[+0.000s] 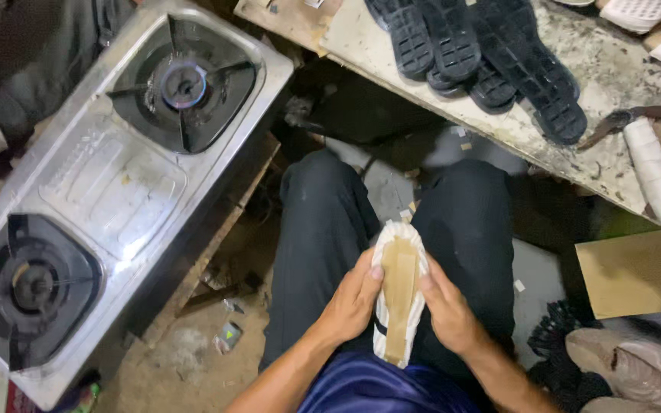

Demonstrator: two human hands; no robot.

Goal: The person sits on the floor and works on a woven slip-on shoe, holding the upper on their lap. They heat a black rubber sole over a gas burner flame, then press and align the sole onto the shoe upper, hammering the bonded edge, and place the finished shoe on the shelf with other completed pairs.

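Note:
A white shoe upper [399,294] with a tan insole board on its underside lies bottom-up between my knees, over dark trousers. My left hand [353,300] cups its left side, thumb against the edge near the toe. Gripping the right side is my right hand [447,310], fingers wrapped along the white fabric rim. Both hands press the shoe from opposite sides.
A steel two-burner gas stove [116,191] stands at my left. Ahead, a stained worktable [606,69] carries several black shoe soles [491,53], a knife [621,118] and a white roll [658,180]. A cardboard sheet [636,271] and a beige shoe [629,367] lie right.

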